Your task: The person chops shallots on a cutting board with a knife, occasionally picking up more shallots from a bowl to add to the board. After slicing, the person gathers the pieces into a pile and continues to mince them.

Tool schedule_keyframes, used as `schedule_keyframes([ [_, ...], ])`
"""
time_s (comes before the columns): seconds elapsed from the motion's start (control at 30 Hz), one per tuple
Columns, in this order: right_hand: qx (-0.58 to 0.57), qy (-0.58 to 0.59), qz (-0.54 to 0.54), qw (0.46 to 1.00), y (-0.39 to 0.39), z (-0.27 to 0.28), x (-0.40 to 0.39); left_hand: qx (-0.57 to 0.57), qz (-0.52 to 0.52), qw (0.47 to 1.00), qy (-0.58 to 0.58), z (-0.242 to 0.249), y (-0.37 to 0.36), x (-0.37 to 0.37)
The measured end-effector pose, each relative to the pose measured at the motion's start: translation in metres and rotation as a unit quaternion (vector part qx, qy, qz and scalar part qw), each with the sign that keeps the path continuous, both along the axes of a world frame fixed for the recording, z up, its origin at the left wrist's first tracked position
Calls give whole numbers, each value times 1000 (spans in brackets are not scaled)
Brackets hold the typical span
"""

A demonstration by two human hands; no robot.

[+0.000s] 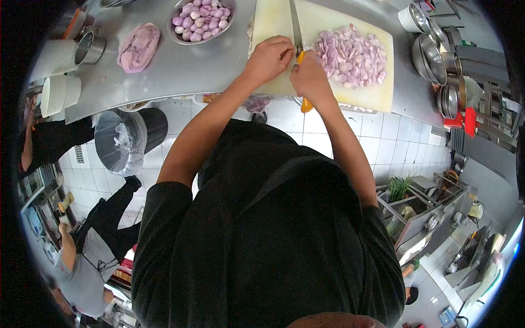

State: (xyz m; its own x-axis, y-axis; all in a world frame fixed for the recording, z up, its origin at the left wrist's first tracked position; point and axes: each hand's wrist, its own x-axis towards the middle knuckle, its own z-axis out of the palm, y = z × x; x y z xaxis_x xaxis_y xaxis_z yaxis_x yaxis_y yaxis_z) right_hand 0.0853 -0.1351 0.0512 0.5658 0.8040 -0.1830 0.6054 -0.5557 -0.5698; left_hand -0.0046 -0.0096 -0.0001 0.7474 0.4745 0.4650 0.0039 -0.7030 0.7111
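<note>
No text, label, brand, number or sign can be read anywhere in the view. On the knife [296,24], neither the blade nor the yellow handle shows a legible mark, and the small blue object [448,316] near the lower right edge is too small and blurred to tell whether it carries print.
</note>
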Motion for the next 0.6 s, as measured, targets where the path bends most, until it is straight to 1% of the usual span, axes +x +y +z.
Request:
schedule_keyframes([
  [0.03,-9,39,-14,999,0,7,0,-4,0,1000,-3,1,0,0],
  [0.1,-27,116,-39,992,1,38,-1,-12,1,1000,-8,4,-1,-2],
  [0.17,-60,139,-38,988,3,70,-3,-1,-6,1000,1,5,1,-1],
  [0.2,-78,152,-38,985,2,76,-5,3,-10,1000,7,4,1,-1],
  [0.3,-26,114,-46,992,2,46,-12,1,-7,1000,4,8,0,-3],
  [0.37,3,62,-15,998,-4,10,0,-5,-4,1000,-23,5,-3,-1],
  [0.4,19,36,3,999,-3,0,5,-6,0,999,-36,4,-2,-1],
  [0.43,-7,72,-6,997,-2,13,4,-5,-1,1000,-28,3,-1,-2],
  [0.5,-60,142,-27,988,1,62,-1,-6,-5,1000,-13,3,0,-1],
  [0.53,-76,158,-32,984,2,75,-3,-2,-8,1000,-13,3,0,-2],
  [0.6,-48,142,-35,988,4,66,-10,8,-12,1000,-14,2,1,-2],
])
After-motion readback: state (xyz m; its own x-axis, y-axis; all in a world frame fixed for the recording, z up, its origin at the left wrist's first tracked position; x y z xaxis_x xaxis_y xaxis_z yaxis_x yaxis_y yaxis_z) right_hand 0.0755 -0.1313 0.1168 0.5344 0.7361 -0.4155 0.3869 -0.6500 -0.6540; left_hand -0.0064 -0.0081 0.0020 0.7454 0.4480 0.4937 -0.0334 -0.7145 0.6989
